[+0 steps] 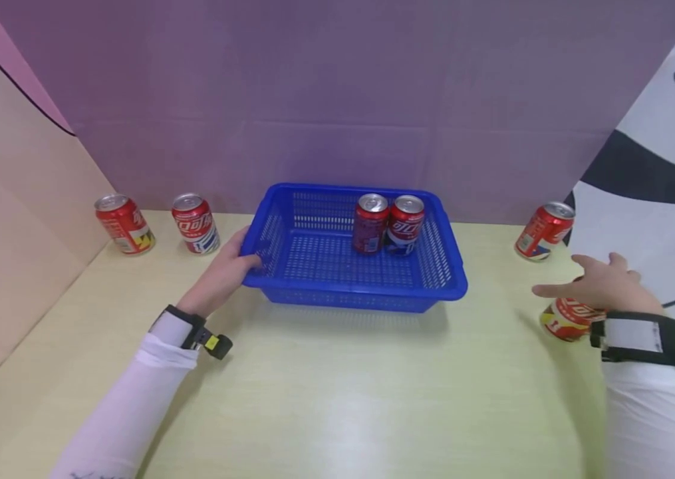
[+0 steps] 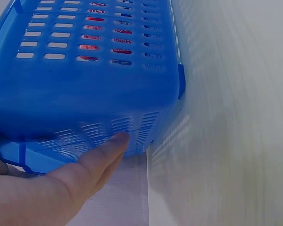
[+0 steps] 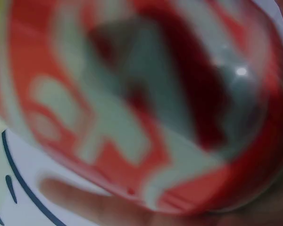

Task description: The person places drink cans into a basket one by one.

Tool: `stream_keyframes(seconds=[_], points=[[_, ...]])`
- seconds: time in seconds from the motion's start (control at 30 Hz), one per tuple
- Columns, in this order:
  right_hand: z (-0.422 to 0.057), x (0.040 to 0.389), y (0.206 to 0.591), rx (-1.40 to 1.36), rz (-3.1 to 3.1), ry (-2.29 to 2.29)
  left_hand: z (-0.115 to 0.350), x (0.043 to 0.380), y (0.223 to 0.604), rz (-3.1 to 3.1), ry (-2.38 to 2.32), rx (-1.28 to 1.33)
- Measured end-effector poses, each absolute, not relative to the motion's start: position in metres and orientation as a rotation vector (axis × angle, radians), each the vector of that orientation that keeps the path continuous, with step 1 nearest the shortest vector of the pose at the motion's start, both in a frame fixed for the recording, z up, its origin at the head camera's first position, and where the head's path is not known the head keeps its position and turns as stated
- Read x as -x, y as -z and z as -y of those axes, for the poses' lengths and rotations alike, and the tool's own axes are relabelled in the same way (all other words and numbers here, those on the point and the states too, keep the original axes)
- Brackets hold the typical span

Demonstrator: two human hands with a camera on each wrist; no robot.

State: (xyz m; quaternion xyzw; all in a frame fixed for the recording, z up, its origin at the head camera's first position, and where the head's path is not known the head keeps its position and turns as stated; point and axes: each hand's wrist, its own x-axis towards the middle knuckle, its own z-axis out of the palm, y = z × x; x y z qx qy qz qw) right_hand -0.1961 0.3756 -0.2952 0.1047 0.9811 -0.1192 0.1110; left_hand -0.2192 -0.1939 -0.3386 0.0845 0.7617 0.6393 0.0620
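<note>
1. The tabletop has a wide stretch in front of the blue basket, and another stretch between the basket and the cans at right.
2. At the back, the basket's rear rim is near the purple wall, so there is little room behind it.
3. On the left side, the left hand is between the basket and two cans. The far-left can stands near the corner of the walls; the second left can is just beside the left hand.
4. The left hand holds the basket's left rim, with the thumb over the rim and a finger straight along the outer side.
5. The right hand is wide, its fingers spread over the front right can. In the wrist view this can is large and blurred, and I cannot tell how firmly it is touched.
6. The rear right can stands behind that hand, near the patterned wall.
7. Inside the basket, toward its right rear, two red cans stand upright side by side; the mesh floor shows left of them.
</note>
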Motion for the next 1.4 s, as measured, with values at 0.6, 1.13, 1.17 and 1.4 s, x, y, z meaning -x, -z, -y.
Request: stream_keyframes(seconds=[0.6, 1.13, 1.17, 1.4], points=[[-0.3799, 0.2013, 0.2902, -0.209, -2.765, 0.449, 0.1946, 0.2193, 0.3383, -2.327, -1.915, -0.227], [-0.3819, 0.2028, 0.2949, -0.207, -2.786, 0.462, 0.1962, 0.2187, 0.3402, -2.319, -1.918, -0.223], [-0.3818, 0.2023, 0.2950, -0.209, -2.792, 0.465, 0.1962, 0.2187, 0.3401, -2.322, -1.915, -0.221], [-0.3796, 0.1979, 0.2934, -0.224, -2.830, 0.463, 0.1943, 0.2191, 0.3388, -2.311, -1.918, -0.207]])
